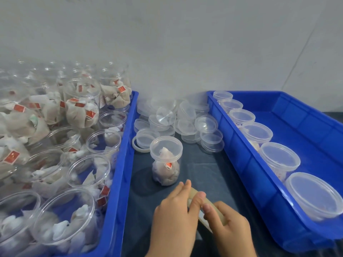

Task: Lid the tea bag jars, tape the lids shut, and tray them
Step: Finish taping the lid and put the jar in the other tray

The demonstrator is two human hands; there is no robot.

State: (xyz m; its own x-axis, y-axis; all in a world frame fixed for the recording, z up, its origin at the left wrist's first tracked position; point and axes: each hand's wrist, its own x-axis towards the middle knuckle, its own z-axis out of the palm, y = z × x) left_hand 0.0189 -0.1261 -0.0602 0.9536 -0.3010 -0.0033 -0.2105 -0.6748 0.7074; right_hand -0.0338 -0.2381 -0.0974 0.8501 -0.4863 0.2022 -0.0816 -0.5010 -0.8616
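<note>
Head view: both hands sit low at about 6 o'clock over the dark desk (204, 169). The left hand (174, 216) and the right hand (230, 225) share a pale roll of tape (202, 208); the left thumb and fingers pinch its upper end, the right hand's grip is curled round its lower part, thumb on top.

Just beyond the fingertips, toward 12 o'clock, one lidded tea bag jar (165, 162) stands upright on the desk, its clear lid (166, 148) seated on top, apart from both hands.

At 9 o'clock a blue tray (118, 182) is crowded with open jars of tea bags (79, 106), some stacked on others. At 3 o'clock a second blue tray (278, 206) holds a row of lidded jars (279, 158) along its near-left wall.

Between the trays, toward 12 o'clock, lies a loose heap of clear lids (185, 117). A second pale tape ring (138, 148) lies flat on the desk at the heap's near-left edge, just beside the left tray.
</note>
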